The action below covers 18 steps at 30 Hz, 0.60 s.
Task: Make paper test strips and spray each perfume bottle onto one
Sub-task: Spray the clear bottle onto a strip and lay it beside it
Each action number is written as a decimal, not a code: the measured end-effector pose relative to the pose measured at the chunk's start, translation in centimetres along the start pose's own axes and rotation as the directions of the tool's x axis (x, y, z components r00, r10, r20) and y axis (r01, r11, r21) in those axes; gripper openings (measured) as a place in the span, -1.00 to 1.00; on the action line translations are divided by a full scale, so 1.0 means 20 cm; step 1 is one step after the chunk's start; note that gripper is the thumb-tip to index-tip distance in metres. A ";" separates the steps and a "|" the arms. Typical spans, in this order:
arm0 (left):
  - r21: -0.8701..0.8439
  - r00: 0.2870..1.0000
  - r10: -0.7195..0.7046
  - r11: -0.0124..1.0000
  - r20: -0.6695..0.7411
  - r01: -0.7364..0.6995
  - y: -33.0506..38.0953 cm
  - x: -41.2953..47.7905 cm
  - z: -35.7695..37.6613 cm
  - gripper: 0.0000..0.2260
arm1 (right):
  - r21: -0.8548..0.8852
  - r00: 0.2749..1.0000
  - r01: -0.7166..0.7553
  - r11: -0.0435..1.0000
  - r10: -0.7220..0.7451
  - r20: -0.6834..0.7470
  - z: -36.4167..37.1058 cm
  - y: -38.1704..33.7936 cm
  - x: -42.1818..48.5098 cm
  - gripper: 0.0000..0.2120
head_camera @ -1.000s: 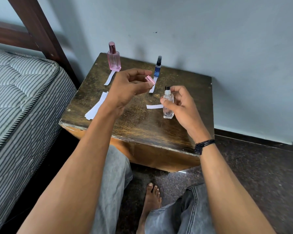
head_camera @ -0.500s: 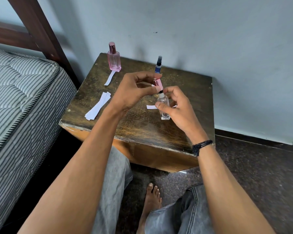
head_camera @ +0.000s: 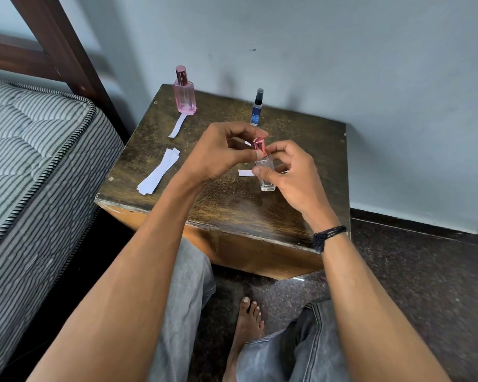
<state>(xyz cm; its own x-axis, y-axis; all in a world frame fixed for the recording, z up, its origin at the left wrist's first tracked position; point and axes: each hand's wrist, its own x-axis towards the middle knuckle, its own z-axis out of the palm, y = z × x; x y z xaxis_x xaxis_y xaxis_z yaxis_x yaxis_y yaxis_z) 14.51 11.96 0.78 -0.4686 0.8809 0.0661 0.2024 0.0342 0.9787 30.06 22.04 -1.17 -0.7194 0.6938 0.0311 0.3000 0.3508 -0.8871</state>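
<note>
3 perfume bottles on the table (head_camera: 232,210): pink bottle (head_camera: 184,95) at 11 o'clock, blue bottle (head_camera: 257,110) at 12 o'clock, both upright near the wall edge, and clear bottle (head_camera: 267,175) just toward 3 o'clock of centre, upright, base on or barely above the wood, hard to tell which.

Left hand (head_camera: 221,158): grip pinched shut on the pink cap (head_camera: 260,146), thumb and forefinger at its sides, cap sitting on or just over the clear bottle's neck. Right hand (head_camera: 293,177): grip closed round the glass body, thumb in front, fingers behind, most likely to brace it against the push or pull at the top. Going on or coming off, impossible to say from this view alone.

1 short strip (head_camera: 246,172) flat at 9 o'clock of the clear bottle, its far end hidden behind the glass; probably laid there as this bottle's own sample. Wet or dry, not visible.

1 long strip (head_camera: 177,125) lying at 6 o'clock of the pink bottle, just beside its base, seemingly paired so as to keep scent and source matched. Nothing certain in front of the blue bottle, that patch masked by the left hand.

Several spare strips (head_camera: 159,172) stacked at 9 o'clock of the table, well apart from all 3 bottles, presumably kept out of stray mist.
</note>
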 end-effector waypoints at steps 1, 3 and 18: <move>0.011 1.000 0.006 1.000 -0.002 -0.006 0.00 0.00 0.00 -0.71 | -0.001 1.000 -0.003 1.000 0.003 0.000 0.00 0.00 0.00 -0.64; 0.047 1.000 0.028 0.999 -0.006 -0.027 0.00 0.00 0.01 -0.71 | -0.001 1.000 -0.010 1.000 0.010 0.000 -0.01 0.00 0.00 -0.63; 0.043 0.996 0.053 0.998 0.070 -0.056 0.03 -0.03 0.00 -0.67 | 0.045 0.999 0.009 0.999 -0.011 0.040 0.00 0.01 0.00 -0.58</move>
<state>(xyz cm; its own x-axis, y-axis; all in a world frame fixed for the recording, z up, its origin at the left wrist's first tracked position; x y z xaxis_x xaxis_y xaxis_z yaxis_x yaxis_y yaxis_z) 14.98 11.40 1.32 -0.3962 0.9123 0.1039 0.2650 0.0053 0.9642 30.16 22.07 -1.41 -0.7471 0.6643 0.0226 0.2650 0.3288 -0.9064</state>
